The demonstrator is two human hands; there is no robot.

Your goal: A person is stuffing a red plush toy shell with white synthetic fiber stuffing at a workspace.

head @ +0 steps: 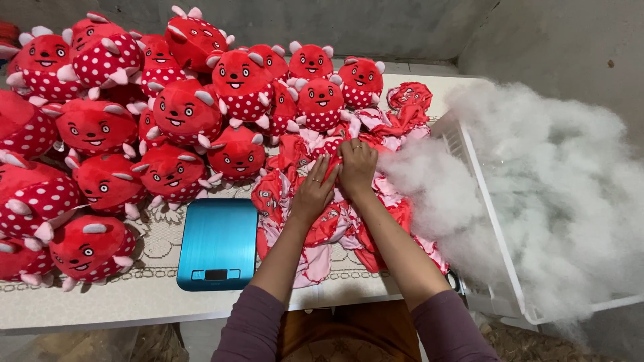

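Limp red unstuffed toy skins (322, 228) heaped on table.

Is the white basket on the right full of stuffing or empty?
Full: white fibre stuffing is heaped well above the white basket rim and spills over its left side onto the table.

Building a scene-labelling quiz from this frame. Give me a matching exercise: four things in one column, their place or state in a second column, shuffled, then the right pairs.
Things:
1. blue kitchen scale
2. stuffed red plush toys
3. white stuffing
4. unstuffed toy skins

Place or state:
A. heaped in and over the white basket on the right
B. flat pile under both hands, the left hand and the right hand
C. crowded over the left and back of the table
D. lying flat near the table's front edge, nothing on it

Pairs: 1-D, 2-C, 3-A, 4-B
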